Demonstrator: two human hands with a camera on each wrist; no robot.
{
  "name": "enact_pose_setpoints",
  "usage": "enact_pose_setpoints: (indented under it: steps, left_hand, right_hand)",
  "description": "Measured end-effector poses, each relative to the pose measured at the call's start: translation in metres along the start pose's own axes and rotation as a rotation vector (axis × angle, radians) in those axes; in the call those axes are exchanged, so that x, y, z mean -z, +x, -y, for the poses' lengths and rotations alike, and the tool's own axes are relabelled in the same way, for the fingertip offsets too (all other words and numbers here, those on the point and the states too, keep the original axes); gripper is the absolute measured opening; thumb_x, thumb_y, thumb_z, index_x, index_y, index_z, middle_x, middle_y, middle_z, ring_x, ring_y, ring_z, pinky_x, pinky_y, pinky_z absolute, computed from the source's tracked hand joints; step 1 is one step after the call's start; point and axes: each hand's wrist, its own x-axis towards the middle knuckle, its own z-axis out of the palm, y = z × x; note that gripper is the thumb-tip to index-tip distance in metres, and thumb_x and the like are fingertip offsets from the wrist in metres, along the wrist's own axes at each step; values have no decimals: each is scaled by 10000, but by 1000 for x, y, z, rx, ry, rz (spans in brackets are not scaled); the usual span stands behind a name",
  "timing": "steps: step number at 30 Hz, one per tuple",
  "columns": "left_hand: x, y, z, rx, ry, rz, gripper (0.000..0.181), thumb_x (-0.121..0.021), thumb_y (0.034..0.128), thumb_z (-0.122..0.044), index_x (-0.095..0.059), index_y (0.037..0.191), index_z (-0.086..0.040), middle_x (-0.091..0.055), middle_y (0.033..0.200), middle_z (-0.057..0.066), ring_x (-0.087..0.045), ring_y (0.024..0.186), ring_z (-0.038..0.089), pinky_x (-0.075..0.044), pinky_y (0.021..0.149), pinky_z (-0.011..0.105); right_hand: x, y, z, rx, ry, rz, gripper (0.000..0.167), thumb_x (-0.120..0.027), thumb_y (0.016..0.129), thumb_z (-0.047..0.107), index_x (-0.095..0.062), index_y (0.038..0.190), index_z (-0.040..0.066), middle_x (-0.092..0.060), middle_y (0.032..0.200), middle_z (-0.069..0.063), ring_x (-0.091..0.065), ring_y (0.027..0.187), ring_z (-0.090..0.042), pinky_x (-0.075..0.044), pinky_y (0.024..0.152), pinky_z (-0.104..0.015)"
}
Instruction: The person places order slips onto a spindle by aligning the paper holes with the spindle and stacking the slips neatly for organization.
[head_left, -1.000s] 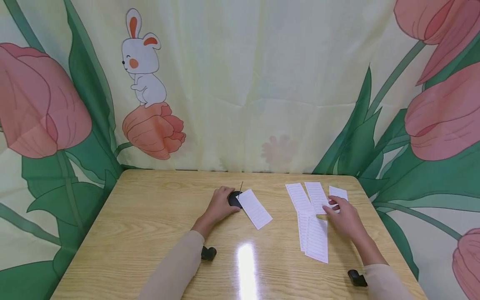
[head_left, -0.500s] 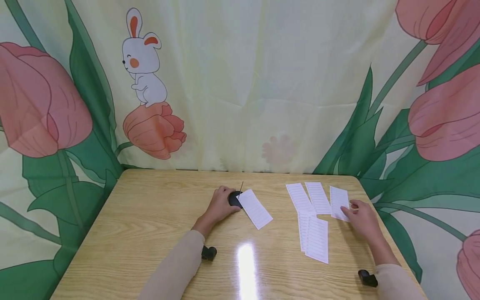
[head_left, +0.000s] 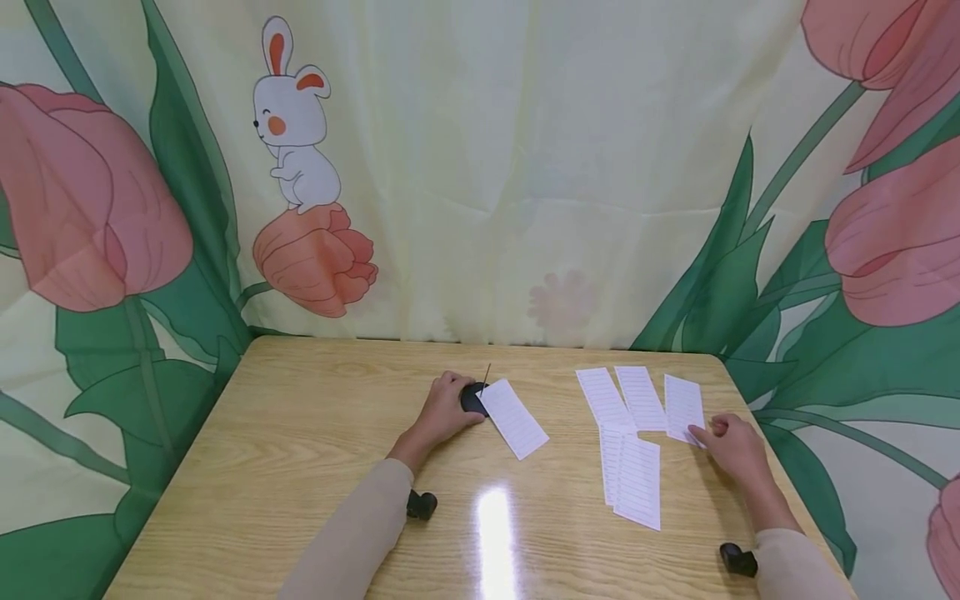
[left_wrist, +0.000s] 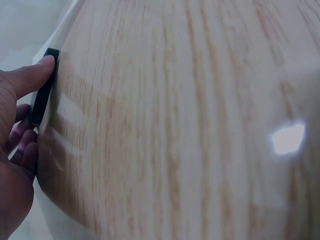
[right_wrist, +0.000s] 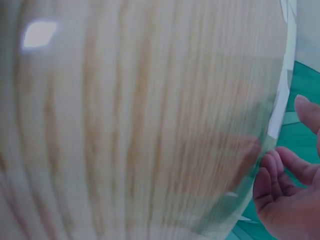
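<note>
Right hand [head_left: 737, 452] has moved rightward and nearer the person since a second ago, uncovering the rightmost lined card [head_left: 683, 402] on the counter [head_left: 300, 450]; its grip is relaxed, fingers loosely bent, thumb at that card's near edge. Left hand [head_left: 442, 408] keeps its grip closed on the black disc [head_left: 473, 401], between thumb and fingers; a thin spike [head_left: 487, 376] rises beside a lined slip [head_left: 514, 418].

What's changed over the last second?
The right hand has moved right and slightly nearer, from the edge of the middle top card to the lower right corner of the rightmost card, uncovering most of it; contact there is unclear. The left hand still grips the black disc, and the cards appear unmoved.
</note>
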Motion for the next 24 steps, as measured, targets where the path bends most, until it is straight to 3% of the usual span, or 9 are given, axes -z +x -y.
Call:
enact_pose_setpoints:
  steps: [5, 16, 24]
  left_hand:
    - [-1, -1, -2, -7, -3, 1, 663, -913, 800, -278, -640, 1369, -75, -553, 1276, 112, -506, 1197, 316, -471, 1028, 471]
    - [0, -1, -3, 1, 8, -1, 668, -907, 807, -288, -632, 1379, -80, -552, 1285, 114, -507, 1213, 314, -467, 1041, 472]
    - [-1, 0, 0, 2, 16, -4, 669, -909, 804, -290, -634, 1379, -84, -552, 1276, 109, -506, 1209, 310, -465, 1043, 467]
  right_hand:
    - [-1, -3, -2, -10, 2, -1, 715, -652, 1001, 405, -431, 1331, -190, -495, 1218, -392, -484, 1056, -481, -471, 935, -601]
    - [-10, 1, 1, -9, -59, -33, 563, -676, 986, 247, -491, 1273, -201, -467, 1205, -392, -443, 1079, -490, -423, 1004, -626]
    - [-8, -2, 7, 10, -40, -21, 455, -666, 988, 144, -499, 1262, -179, -501, 1161, -369, -463, 1025, -459, -445, 953, -601]
